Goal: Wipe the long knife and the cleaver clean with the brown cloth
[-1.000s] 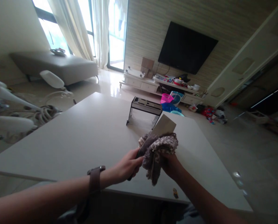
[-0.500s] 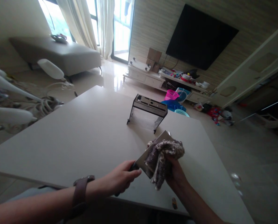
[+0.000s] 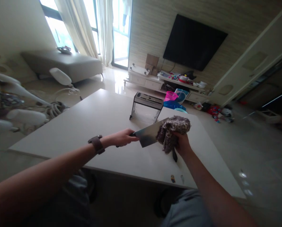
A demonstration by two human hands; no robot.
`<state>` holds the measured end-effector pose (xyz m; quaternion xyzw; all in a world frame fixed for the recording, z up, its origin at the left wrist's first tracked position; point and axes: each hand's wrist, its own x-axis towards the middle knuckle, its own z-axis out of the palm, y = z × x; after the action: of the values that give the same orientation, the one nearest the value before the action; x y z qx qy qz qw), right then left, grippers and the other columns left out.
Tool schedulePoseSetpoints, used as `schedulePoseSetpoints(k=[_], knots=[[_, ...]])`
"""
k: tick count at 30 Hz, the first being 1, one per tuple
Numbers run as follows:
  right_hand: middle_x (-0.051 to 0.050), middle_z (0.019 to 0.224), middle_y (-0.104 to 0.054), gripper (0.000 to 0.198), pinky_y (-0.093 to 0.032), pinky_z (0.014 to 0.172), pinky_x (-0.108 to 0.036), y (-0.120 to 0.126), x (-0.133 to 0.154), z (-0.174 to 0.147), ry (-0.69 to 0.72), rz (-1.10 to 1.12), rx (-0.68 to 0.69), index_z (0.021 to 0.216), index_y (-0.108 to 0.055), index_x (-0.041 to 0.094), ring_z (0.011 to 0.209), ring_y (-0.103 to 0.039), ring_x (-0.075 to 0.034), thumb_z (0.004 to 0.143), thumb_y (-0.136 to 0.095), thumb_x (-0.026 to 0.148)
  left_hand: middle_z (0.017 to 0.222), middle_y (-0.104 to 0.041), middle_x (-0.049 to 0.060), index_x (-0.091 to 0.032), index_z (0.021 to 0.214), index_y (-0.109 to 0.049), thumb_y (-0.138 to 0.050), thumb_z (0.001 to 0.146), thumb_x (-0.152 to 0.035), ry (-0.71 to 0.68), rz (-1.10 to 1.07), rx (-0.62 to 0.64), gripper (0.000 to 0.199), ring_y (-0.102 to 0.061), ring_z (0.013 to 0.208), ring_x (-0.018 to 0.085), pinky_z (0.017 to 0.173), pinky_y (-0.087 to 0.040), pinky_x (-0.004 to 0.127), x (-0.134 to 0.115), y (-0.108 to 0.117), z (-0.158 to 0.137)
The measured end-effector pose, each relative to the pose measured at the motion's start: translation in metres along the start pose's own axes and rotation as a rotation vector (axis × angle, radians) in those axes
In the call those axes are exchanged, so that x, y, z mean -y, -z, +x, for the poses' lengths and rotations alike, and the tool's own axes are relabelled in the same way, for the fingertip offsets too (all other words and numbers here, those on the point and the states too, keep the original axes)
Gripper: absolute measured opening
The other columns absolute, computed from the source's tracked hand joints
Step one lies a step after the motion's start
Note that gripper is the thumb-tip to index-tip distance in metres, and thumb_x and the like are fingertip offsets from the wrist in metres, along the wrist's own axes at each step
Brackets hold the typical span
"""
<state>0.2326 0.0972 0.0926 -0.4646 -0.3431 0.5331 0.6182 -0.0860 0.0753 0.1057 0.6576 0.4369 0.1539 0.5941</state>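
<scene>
Gripping a cleaver (image 3: 148, 136) by its handle near the middle of the frame, the left hand (image 3: 121, 138) has its fingers clenched, while the right hand (image 3: 182, 144) clutches a bunched cloth (image 3: 173, 130) against the blade above the table (image 3: 89, 126), before a knife block (image 3: 146, 105).
</scene>
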Motion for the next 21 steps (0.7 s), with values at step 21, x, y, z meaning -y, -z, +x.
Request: schedulePoseSetpoints(k=[21], knots=[[-0.005,0.090,-0.081,0.046,-0.059,0.082,-0.041,0.009,0.019,-0.013,0.141,-0.268,0.265,0.093,-0.079,0.020,0.083,-0.073,-0.028,0.049,-0.092,0.022,0.074,-0.060,0.001,-0.016,0.094,-0.074,-0.064,0.086,-0.058,-0.130,0.362,-0.039,0.044,-0.046,0.063,0.014,0.059,-0.035,0.026,0.000,0.016,-0.024]])
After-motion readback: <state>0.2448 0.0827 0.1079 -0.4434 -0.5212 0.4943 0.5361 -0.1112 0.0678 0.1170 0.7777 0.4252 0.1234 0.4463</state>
